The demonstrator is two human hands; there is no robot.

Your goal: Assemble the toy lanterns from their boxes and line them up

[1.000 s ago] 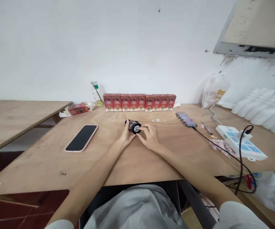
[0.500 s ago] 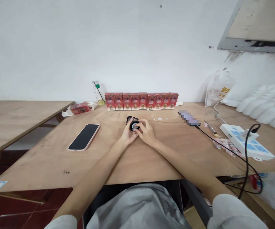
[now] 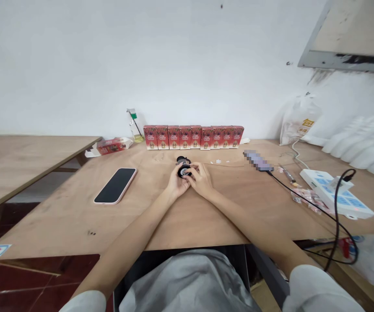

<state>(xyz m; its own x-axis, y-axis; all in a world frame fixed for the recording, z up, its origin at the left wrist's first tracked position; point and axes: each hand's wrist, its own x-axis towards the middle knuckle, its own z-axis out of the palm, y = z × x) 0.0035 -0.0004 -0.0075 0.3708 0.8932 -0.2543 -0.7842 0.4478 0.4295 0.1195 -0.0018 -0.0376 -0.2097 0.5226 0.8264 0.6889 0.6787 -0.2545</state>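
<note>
A small black lantern (image 3: 181, 159) with a see-through middle lies tilted between my hands, its round base turned toward me. My left hand (image 3: 177, 183) is closed around its left side, fingers partly hidden behind it. My right hand (image 3: 202, 179) is closed at the right of the base, thumb and fingertips pressed together on its pale inner face. Whether something small sits between those fingertips is too small to tell. Both wrists rest low over the wooden table (image 3: 180, 225).
Several red boxes (image 3: 185, 138) stand in a row along the wall, with an opened red box (image 3: 111, 146) to their left. A phone (image 3: 115, 186) lies left, another phone (image 3: 257, 160) right. A power strip (image 3: 339, 195), black cable (image 3: 300, 197) and screwdriver (image 3: 287, 174) occupy the right side.
The lantern's top has swung slightly to the right and its round base shows a little more rightward. Both hands stay closed on it. The whole view has shifted slightly.
</note>
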